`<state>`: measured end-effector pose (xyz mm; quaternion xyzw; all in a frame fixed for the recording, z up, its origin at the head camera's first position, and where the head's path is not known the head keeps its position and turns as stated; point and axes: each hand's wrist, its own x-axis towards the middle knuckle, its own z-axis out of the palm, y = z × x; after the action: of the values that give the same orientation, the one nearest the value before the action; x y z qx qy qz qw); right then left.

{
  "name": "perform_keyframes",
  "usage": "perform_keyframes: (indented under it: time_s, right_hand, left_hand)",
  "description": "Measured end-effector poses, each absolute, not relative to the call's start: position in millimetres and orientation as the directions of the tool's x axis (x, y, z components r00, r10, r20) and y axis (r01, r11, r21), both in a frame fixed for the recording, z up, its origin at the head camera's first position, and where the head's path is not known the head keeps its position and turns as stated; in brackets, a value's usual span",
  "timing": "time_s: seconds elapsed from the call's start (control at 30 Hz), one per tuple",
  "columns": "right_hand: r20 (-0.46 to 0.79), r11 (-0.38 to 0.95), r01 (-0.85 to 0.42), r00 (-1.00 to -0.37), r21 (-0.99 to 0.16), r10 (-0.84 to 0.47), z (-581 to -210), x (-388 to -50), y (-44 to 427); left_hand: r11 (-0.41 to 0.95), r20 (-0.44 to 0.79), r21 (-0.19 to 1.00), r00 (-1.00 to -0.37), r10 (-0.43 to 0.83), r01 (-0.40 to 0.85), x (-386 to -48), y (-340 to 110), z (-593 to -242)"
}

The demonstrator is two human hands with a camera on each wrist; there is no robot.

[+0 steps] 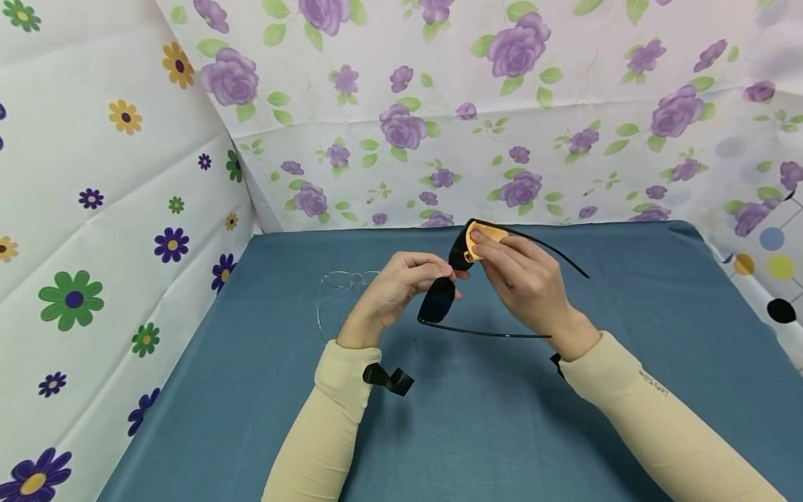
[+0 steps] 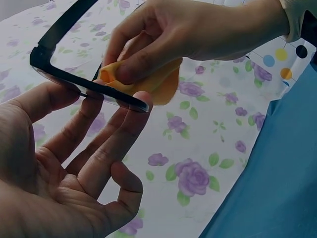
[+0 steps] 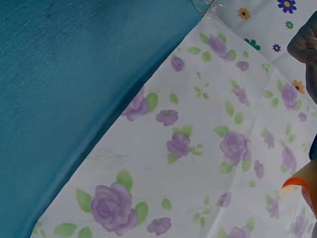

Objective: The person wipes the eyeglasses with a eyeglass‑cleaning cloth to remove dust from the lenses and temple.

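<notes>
A pair of black sunglasses (image 1: 437,300) is held up above the table, its arms unfolded and pointing right in the head view. My left hand (image 1: 395,289) pinches it near the bridge between thumb and fingers. In the left wrist view the little finger of that hand (image 2: 84,163) curls away from the frame. With my right hand (image 1: 530,282) I grip a folded yellow-orange cloth (image 1: 495,232) around the far lens, thumb pressing on it. The right wrist view catches only an edge of the cloth (image 3: 299,183) and part of the left hand (image 3: 303,44).
Thin wire-rimmed eyeglasses (image 1: 341,280) lie on the blue table cover (image 1: 251,404), partly behind the left hand. A flower-patterned sheet (image 1: 452,139) hangs behind the table, and another (image 1: 113,251) along the left. Black straps (image 1: 389,380) sit at the wrists.
</notes>
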<state>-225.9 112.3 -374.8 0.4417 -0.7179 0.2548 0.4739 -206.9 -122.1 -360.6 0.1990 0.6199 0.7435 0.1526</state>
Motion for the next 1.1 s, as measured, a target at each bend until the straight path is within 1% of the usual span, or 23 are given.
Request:
perform_keyframes:
  time_s: [0.13,0.27,0.4,0.47,0.53,0.63,0.67,0.77,0.9,1.0,1.1]
  right_hand:
    - [0.896,0.463,-0.886,-0.191,0.017,-0.4,-376.2,-225.6,116.5]
    - [0.885,0.422,-0.906,-0.23,-0.043,-0.404,-378.7,-225.4,119.4]
    - [0.88,0.369,-0.924,-0.256,-0.101,-0.399,-381.2,-225.7,121.0]
    - [0.88,0.336,-0.934,-0.256,-0.119,-0.401,-381.9,-225.6,121.3]
    - [0.873,0.285,-0.944,-0.276,-0.167,-0.401,-382.3,-224.2,120.8]
    - [0.843,0.199,-0.933,-0.356,-0.299,-0.403,-382.0,-219.9,119.6]
    - [0.829,0.171,-0.918,-0.396,-0.357,-0.395,-381.5,-218.0,119.0]
    - [0.772,0.113,-0.85,-0.517,-0.515,-0.371,-378.4,-212.3,117.7]
    - [0.674,0.044,-0.729,-0.652,-0.683,-0.346,-372.8,-205.5,116.7]
    - [0.583,0.012,-0.624,-0.737,-0.781,-0.34,-370.2,-201.6,116.2]
    - [0.507,-0.006,-0.536,-0.795,-0.844,-0.333,-370.5,-200.1,116.1]
  left_hand:
    - [-0.189,0.112,0.982,-0.875,0.471,0.024,-207.0,-124.3,-358.6]
    - [-0.183,0.119,0.982,-0.876,0.468,0.035,-206.9,-126.9,-356.8]
    - [-0.178,0.12,0.983,-0.879,0.462,0.041,-206.7,-129.2,-356.2]
    - [-0.174,0.121,0.984,-0.88,0.46,0.044,-206.4,-129.9,-356.3]
    - [-0.167,0.119,0.985,-0.882,0.457,0.046,-206.5,-130.8,-356.7]
    - [-0.164,0.115,0.985,-0.883,0.455,0.044,-206.6,-131.6,-357.3]
    - [-0.163,0.113,0.986,-0.883,0.456,0.042,-206.8,-131.9,-357.4]
    - [-0.162,0.115,0.986,-0.876,0.469,0.042,-207.4,-131.6,-357.9]
    - [-0.157,0.129,0.986,-0.86,0.493,0.058,-207.7,-130.3,-358.5]
    - [-0.16,0.127,0.986,-0.855,0.502,0.053,-207.5,-129.1,-358.8]
    - [-0.154,0.117,0.987,-0.854,0.507,0.044,-207.7,-127.6,-359.9]
